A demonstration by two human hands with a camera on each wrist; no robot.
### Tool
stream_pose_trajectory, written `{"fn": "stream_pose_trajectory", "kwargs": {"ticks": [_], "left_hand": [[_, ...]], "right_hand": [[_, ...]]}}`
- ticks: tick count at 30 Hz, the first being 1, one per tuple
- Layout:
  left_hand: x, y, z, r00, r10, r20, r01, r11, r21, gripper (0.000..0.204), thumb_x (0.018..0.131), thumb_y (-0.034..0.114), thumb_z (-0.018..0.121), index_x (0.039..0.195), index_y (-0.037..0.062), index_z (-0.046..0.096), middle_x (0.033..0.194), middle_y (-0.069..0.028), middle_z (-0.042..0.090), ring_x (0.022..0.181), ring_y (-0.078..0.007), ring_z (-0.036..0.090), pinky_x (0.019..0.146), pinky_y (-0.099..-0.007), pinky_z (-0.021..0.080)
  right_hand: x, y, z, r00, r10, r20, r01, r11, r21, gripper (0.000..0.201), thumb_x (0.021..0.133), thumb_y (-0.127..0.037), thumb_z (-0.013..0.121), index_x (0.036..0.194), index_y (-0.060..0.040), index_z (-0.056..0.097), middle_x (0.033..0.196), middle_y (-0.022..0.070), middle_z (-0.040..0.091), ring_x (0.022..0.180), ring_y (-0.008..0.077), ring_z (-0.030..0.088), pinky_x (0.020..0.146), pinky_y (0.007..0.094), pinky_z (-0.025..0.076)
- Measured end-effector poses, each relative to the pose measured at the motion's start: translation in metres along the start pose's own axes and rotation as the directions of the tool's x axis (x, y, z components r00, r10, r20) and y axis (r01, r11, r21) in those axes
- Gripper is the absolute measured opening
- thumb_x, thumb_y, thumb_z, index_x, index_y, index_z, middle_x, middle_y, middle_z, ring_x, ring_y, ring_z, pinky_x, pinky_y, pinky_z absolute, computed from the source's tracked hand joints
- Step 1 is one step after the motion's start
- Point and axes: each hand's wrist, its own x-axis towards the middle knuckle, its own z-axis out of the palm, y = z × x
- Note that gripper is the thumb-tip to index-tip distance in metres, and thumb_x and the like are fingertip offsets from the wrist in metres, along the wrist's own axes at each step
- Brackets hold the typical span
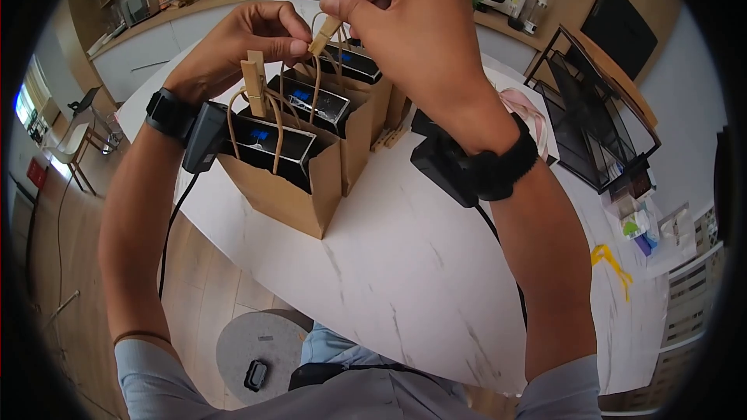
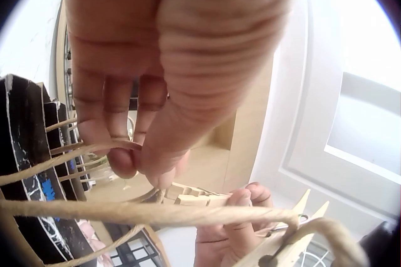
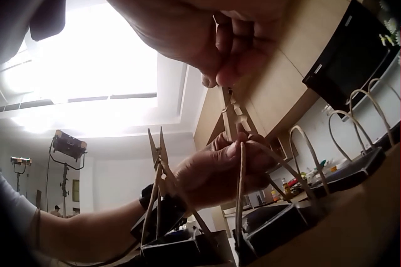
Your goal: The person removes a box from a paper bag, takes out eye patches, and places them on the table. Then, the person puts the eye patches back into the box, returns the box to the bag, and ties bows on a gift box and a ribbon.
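In the head view, my right hand (image 1: 428, 27) pinches a wooden clothespin (image 1: 324, 37) by its upper end. My left hand (image 1: 253, 39) pinches the twisted paper handles of the second gift bag (image 1: 355, 144) between thumb and fingertips, right by the clothespin's lower end. The right wrist view has this clothespin (image 3: 229, 113) upright between both hands. The nearest brown paper bag (image 1: 292, 198) holds a black box (image 1: 272, 140), and another clothespin (image 1: 254, 85) clamps its gathered handles. A similar black box (image 1: 315, 101) sits in the second bag.
Behind these stands another bag with a black box (image 1: 350, 64). Loose clothespins (image 1: 387, 140) lie beside the bags on the white marbled table (image 1: 405, 264). Pink ribbon (image 1: 523, 105), a black-framed rack (image 1: 580, 117) and a yellow strip (image 1: 611, 264) are to the right.
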Motion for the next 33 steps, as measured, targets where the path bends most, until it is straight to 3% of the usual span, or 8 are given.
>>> {"fn": "stream_pose_trajectory", "kwargs": {"ticks": [7, 9, 21, 22, 24, 28, 30, 33], "left_hand": [[0.001, -0.004, 0.000, 0.999, -0.039, -0.028, 0.039, 0.999, -0.011, 0.010, 0.090, 0.010, 0.075, 0.095, 0.0032, 0.070, 0.087, -0.0029, 0.071, 0.081, -0.0110, 0.068, 0.080, -0.0260, 0.056], [0.001, -0.006, -0.004, 0.998, -0.058, -0.017, 0.058, 0.998, -0.034, 0.011, 0.091, 0.011, 0.074, 0.096, 0.0029, 0.071, 0.089, -0.0037, 0.072, 0.082, -0.0116, 0.069, 0.081, -0.0261, 0.056], [-0.001, -0.001, -0.006, 0.995, -0.101, -0.025, 0.099, 0.992, -0.080, 0.017, 0.089, 0.009, 0.076, 0.102, 0.0017, 0.068, 0.094, -0.0052, 0.071, 0.085, -0.0119, 0.067, 0.081, -0.0254, 0.055], [-0.002, -0.001, -0.006, 0.994, -0.105, -0.024, 0.103, 0.991, -0.081, 0.017, 0.089, 0.009, 0.076, 0.102, 0.0017, 0.068, 0.094, -0.0052, 0.071, 0.085, -0.0119, 0.067, 0.081, -0.0254, 0.055], [-0.001, 0.000, -0.004, 0.993, -0.070, -0.094, 0.067, 0.997, -0.043, 0.016, 0.088, 0.008, 0.076, 0.101, 0.0032, 0.068, 0.093, -0.0030, 0.071, 0.084, -0.0108, 0.067, 0.079, -0.0249, 0.055], [-0.003, 0.004, -0.001, 0.989, -0.068, -0.130, 0.070, 0.998, 0.011, 0.014, 0.088, 0.007, 0.077, 0.099, 0.0046, 0.069, 0.092, -0.0009, 0.070, 0.084, -0.0096, 0.066, 0.078, -0.0248, 0.054], [-0.005, 0.003, -0.005, 0.992, -0.058, -0.113, 0.064, 0.996, 0.055, 0.012, 0.088, 0.007, 0.077, 0.097, 0.0051, 0.069, 0.091, -0.0012, 0.070, 0.085, -0.0097, 0.065, 0.080, -0.0253, 0.053], [-0.005, 0.003, -0.004, 0.993, -0.050, -0.104, 0.057, 0.996, 0.063, 0.010, 0.088, 0.005, 0.076, 0.095, 0.0050, 0.068, 0.093, -0.0015, 0.070, 0.085, -0.0107, 0.065, 0.082, -0.0256, 0.053]], "right_hand": [[-0.002, 0.009, 0.006, 0.999, -0.043, -0.006, 0.043, 0.992, 0.118, 0.006, 0.085, 0.000, 0.069, 0.086, 0.0030, 0.065, 0.072, 0.0127, 0.068, 0.065, 0.0192, 0.067, 0.061, 0.0314, 0.052], [0.001, 0.018, 0.007, 0.986, -0.165, 0.000, 0.165, 0.986, -0.010, 0.014, 0.081, -0.011, 0.077, 0.087, 0.0005, 0.071, 0.074, 0.0124, 0.070, 0.071, 0.0206, 0.070, 0.067, 0.0314, 0.054], [0.026, 0.035, 0.014, 0.952, -0.295, 0.080, 0.302, 0.949, -0.093, 0.015, 0.076, -0.009, 0.071, 0.086, 0.0020, 0.072, 0.075, 0.0181, 0.070, 0.070, 0.0300, 0.071, 0.067, 0.0368, 0.056], [0.028, 0.029, 0.013, 0.953, -0.293, 0.079, 0.299, 0.950, -0.091, 0.015, 0.076, -0.009, 0.071, 0.086, 0.0020, 0.072, 0.075, 0.0181, 0.070, 0.070, 0.0300, 0.071, 0.067, 0.0368, 0.056], [0.032, 0.007, 0.006, 0.955, -0.049, 0.294, 0.045, 0.999, 0.021, 0.010, 0.086, -0.002, 0.069, 0.082, 0.0056, 0.063, 0.071, 0.0151, 0.068, 0.064, 0.0211, 0.067, 0.061, 0.0334, 0.053], [0.031, -0.005, -0.002, 0.924, 0.073, 0.376, -0.073, 0.997, -0.015, 0.018, 0.088, -0.007, 0.070, 0.089, 0.0084, 0.062, 0.079, 0.0200, 0.069, 0.073, 0.0255, 0.069, 0.067, 0.0372, 0.054], [0.030, 0.031, 0.015, 0.958, -0.239, 0.159, 0.253, 0.965, -0.074, 0.015, 0.075, -0.011, 0.071, 0.084, 0.0014, 0.072, 0.077, 0.0187, 0.071, 0.071, 0.0309, 0.072, 0.069, 0.0376, 0.057], [0.030, 0.036, 0.018, 0.967, -0.217, 0.135, 0.227, 0.971, -0.068, 0.015, 0.075, -0.012, 0.073, 0.083, 0.0008, 0.073, 0.079, 0.0190, 0.071, 0.073, 0.0324, 0.072, 0.070, 0.0383, 0.057]]}}
